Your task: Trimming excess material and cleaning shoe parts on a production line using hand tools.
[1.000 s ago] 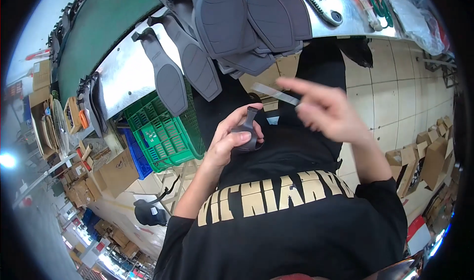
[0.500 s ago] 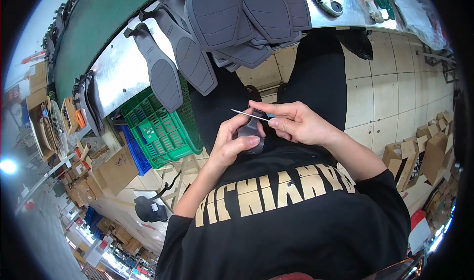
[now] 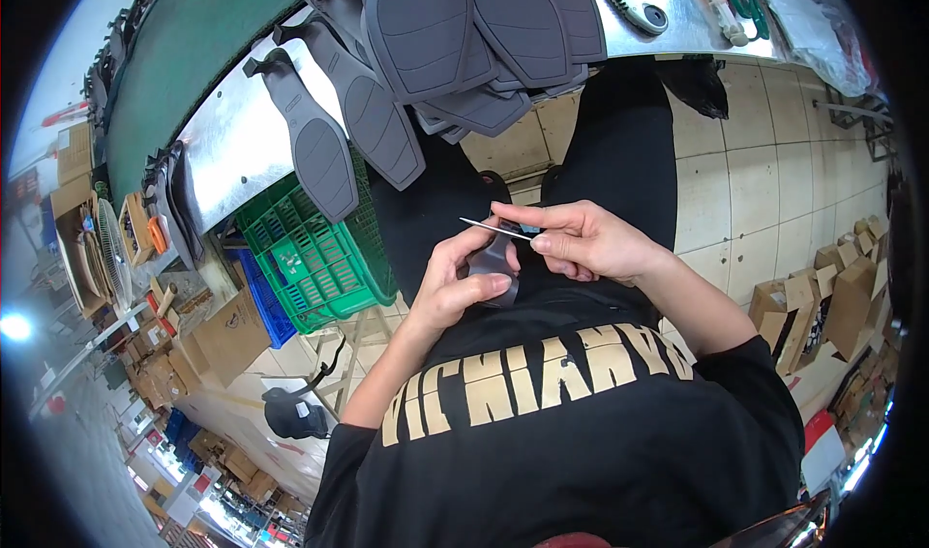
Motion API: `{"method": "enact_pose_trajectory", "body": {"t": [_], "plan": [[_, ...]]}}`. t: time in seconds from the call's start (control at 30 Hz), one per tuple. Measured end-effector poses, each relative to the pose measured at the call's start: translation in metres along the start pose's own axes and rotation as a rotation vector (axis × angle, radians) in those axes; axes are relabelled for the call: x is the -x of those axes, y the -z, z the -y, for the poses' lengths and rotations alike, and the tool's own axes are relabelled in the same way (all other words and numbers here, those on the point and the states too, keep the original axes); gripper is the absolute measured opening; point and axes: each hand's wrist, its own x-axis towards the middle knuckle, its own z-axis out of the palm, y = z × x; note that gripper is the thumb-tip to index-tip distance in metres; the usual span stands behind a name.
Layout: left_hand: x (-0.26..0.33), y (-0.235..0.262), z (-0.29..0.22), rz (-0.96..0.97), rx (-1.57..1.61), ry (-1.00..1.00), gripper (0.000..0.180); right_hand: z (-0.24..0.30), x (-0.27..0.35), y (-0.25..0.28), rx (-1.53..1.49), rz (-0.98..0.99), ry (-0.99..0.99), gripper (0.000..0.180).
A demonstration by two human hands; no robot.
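My left hand [image 3: 457,285] grips a small dark grey rubber piece [image 3: 495,263] in front of my black shirt. My right hand [image 3: 581,241] pinches a thin metal blade [image 3: 492,228] between thumb and forefinger. The blade's tip lies across the top of the grey piece, pointing left. Both hands are close together above my lap.
Several grey shoe soles [image 3: 426,35] lie piled on a shiny metal table [image 3: 232,151], some hanging over its edge. A green plastic crate [image 3: 310,258] stands under the table at the left. Cardboard boxes [image 3: 842,277] sit on the tiled floor [image 3: 774,180] at right.
My right hand came down from a raised position and brought the blade onto the grey piece held in my left hand. The left hand stayed nearly still.
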Motion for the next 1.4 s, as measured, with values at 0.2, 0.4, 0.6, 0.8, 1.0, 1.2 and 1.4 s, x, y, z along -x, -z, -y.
{"method": "enact_pose_trajectory", "body": {"t": [0.2, 0.4, 0.6, 0.8, 1.0, 1.2, 1.4], "plan": [[0.0, 0.0, -0.004, 0.0, -0.039, 0.023, 0.033, -0.001, 0.001, 0.001, -0.032, 0.014, -0.007, 0.045], [0.0, -0.001, -0.006, 0.051, -0.074, 0.052, 0.035, -0.002, 0.001, 0.0, -0.127, 0.002, -0.004, 0.042], [0.003, -0.013, -0.024, 0.124, -0.043, -0.149, 0.072, -0.005, -0.013, 0.003, -0.075, -0.36, 0.045, 0.037], [0.005, -0.012, -0.012, -0.047, 0.102, 0.004, 0.063, 0.012, 0.007, -0.008, -0.054, -0.012, 0.133, 0.049], [0.002, -0.008, -0.008, -0.03, 0.045, -0.002, 0.032, -0.006, 0.004, -0.013, -0.033, 0.042, 0.201, 0.054], [0.002, -0.01, -0.009, -0.033, 0.01, -0.007, 0.028, -0.003, 0.007, -0.012, -0.024, 0.039, 0.16, 0.053], [0.005, -0.011, -0.013, -0.031, -0.003, 0.036, 0.024, -0.006, 0.006, -0.011, -0.041, 0.039, 0.146, 0.051]]}}
